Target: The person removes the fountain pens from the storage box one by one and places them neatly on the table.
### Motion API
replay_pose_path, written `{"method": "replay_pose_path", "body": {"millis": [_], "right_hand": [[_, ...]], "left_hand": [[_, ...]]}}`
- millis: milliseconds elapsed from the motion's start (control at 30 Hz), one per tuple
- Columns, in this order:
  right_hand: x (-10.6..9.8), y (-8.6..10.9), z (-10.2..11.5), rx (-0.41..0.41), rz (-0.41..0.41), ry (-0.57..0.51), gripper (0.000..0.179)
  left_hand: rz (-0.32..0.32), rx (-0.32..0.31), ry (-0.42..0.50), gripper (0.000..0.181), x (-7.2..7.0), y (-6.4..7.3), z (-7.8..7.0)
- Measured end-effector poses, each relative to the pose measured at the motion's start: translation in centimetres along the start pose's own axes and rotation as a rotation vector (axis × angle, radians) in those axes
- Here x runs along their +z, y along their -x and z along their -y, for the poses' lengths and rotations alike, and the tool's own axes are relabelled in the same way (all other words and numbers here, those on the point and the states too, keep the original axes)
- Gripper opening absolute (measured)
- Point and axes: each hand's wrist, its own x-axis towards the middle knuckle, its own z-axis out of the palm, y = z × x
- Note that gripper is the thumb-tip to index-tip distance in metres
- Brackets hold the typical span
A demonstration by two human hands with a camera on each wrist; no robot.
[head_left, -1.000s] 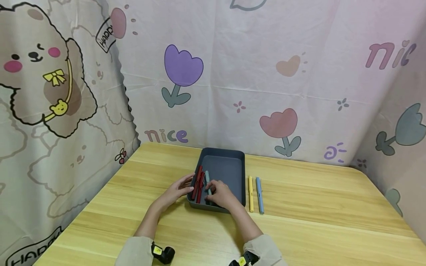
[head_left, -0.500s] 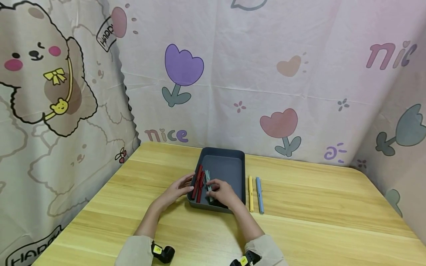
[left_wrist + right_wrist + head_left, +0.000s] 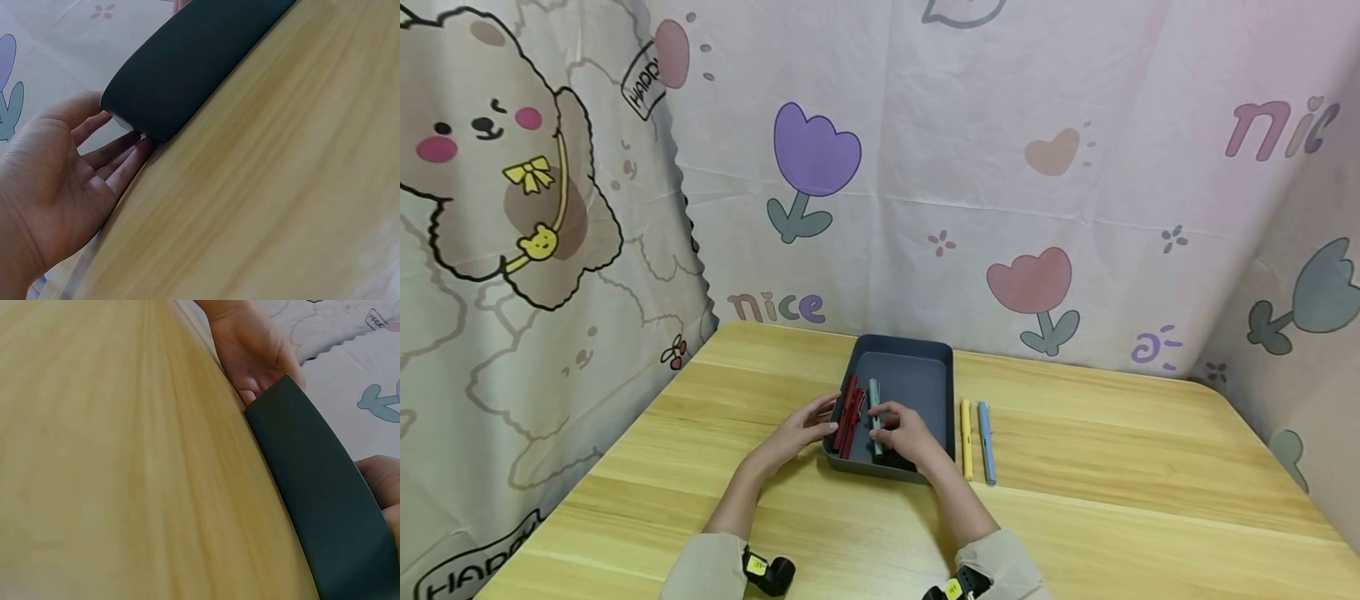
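A dark grey rectangular tray (image 3: 917,367) stands on the table. My left hand (image 3: 797,431) touches the tray's left side, its fingers fairly straight against the outer wall near the front corner. My right hand (image 3: 906,435) reaches over the tray and pinches a grey-green pen (image 3: 875,392) between thumb and fingers. To the left of that pen, two dark red pens (image 3: 852,417) lie close together inside the tray. In the right wrist view, the tray wall (image 3: 312,481) hides the pens and most of my right hand.
A yellow pen (image 3: 966,437) and a blue pen (image 3: 986,442) lie side by side on the wooden table (image 3: 1112,442), just right of the tray. Behind the table hangs a printed cloth (image 3: 925,150).
The grey-green pen has shifted slightly right, away from the red pens, and stands straighter in line with the tray, moved by my right hand. My left hand has stayed put.
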Motion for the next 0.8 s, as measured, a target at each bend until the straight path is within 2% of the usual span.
{"method": "replay_pose_path", "body": {"millis": [333,800], "right_hand": [[-0.8,0.4,0.4,-0.015,-0.051,0.039,0.031],[-2.3,1.8,1.4,-0.068,-0.017,0.099,0.032]], "left_hand": [[-0.003,-0.002,-0.012,0.058,0.5,-0.2,0.2],[-0.01,-0.008,-0.001,0.058,0.0,-0.1,0.3]]}}
